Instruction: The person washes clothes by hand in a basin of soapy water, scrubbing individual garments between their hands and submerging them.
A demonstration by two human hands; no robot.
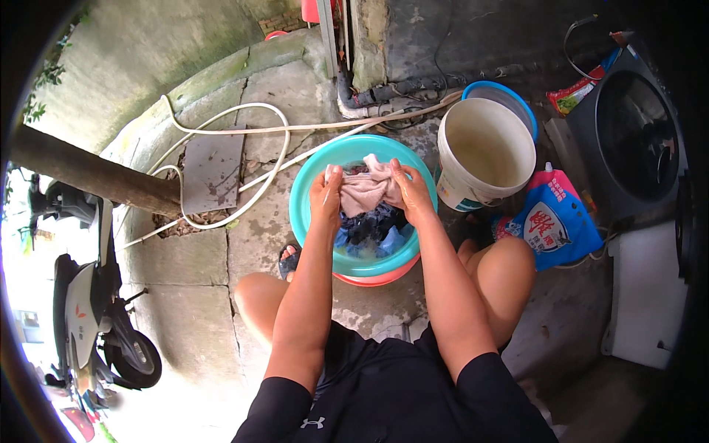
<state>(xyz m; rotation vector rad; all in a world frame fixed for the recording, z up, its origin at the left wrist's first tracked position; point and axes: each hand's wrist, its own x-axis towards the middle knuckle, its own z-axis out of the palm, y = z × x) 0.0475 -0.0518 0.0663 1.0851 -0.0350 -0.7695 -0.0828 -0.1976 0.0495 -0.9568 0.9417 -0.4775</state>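
My left hand (325,198) and my right hand (415,195) are closed on the two ends of a pale pink cloth (363,192). The wet, bunched cloth is stretched between them over a round teal basin (299,199); its exact kind is unclear. Below it, dark wet laundry (375,223) and a light blue piece (394,241) lie in sudsy water in the basin. Under the basin, the edge of a red-orange basin (378,280) shows. My bent knees are on either side, with a dark sandal (289,261) beside the basin.
A white bucket (450,155) stands right of the basin, with a blue-rimmed tub (529,111) behind it. Nearby leans a blue and pink detergent pouch (554,225). A pale hose (283,148) loops across the concrete at left, near a trunk (96,171) and a scooter (83,310).
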